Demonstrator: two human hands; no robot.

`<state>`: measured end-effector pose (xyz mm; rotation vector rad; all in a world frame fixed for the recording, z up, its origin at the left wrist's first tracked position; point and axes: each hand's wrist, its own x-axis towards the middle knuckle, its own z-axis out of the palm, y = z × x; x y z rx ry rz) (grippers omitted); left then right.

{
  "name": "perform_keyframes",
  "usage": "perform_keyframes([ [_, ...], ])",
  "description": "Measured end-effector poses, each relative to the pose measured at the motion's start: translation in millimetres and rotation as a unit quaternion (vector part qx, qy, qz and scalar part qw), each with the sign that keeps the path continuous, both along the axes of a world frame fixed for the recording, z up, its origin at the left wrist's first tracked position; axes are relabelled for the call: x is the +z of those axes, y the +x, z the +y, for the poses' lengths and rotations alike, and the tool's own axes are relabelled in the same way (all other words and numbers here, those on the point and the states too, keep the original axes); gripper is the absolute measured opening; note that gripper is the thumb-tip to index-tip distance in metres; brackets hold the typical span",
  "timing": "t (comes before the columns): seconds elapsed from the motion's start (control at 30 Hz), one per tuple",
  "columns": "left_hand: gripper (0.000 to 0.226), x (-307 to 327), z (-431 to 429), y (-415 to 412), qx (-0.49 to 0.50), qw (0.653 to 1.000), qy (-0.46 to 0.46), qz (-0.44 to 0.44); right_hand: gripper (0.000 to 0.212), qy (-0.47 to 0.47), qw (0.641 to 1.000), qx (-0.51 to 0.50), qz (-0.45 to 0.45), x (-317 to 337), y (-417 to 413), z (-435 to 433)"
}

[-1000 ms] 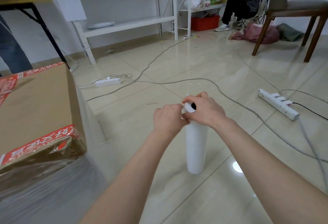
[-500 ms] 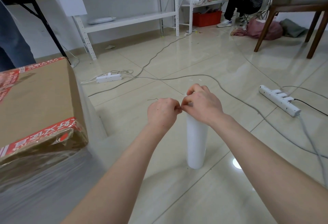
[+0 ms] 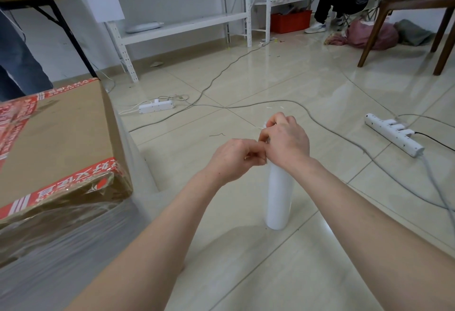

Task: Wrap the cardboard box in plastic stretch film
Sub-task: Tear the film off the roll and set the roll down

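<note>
Well, cardboard box (image 3: 56, 138): fills the left edge of the frame, standing on the floor (image 3: 320, 76). It looks big, stiff and probably awkward to turn, so the film should travel round it.
Film on box (image 3: 61, 249): clear, wrinkled layers cover the side at lower left, while the top face and its red tape are bare. It looks thin and clingy, and likely tears once nicked.
Roll of stretch film (image 3: 279, 195): white, upright on the floor at centre frame, right of the box and not touching it. It is smooth and probably tips easily, so it is best held at the core ends.
Right hand (image 3: 286, 142): curled over the roll's top, clamped on it.
Left hand (image 3: 234, 160): touching the right hand, fingertips pinched together at the roll's top edge. It is probably teasing up the loose end, though any film there is too fine to see.
</note>
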<state>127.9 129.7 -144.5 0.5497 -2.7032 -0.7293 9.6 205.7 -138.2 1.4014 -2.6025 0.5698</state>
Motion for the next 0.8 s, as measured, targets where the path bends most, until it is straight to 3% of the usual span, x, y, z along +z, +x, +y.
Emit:
perform_keyframes([
  [0.2, 0.002, -1, -4, 8, 0.097, 0.994, -0.026, -0.035, 0.015, 0.033, 0.998, 0.046, 0.005, 2, 0, 0],
  [0.3, 0.029, -5, -7, 11, 0.157, 0.984, 0.052, -0.068, 0.026, 0.078, 0.993, 0.086, -0.019, 11, -3, 7],
  [0.4, 0.053, -13, -2, 6, 0.165, 0.977, 0.044, -0.125, 0.048, 0.105, 0.988, 0.103, -0.038, 20, -6, 17],
  [0.53, 0.02, -16, 4, 1, 0.161, 0.976, -0.017, -0.144, 0.036, 0.029, 0.996, 0.081, 0.03, 24, 6, 27],
  [0.7, 0.018, -17, 8, 4, 0.164, 0.976, -0.097, -0.1, 0.046, 0.146, 0.986, 0.071, 0.032, 3, 28, 32],
  [0.8, 0.021, -17, 6, 6, 0.152, 0.977, -0.115, -0.091, 0.036, 0.174, 0.982, 0.065, 0.029, -8, 30, 26],
])
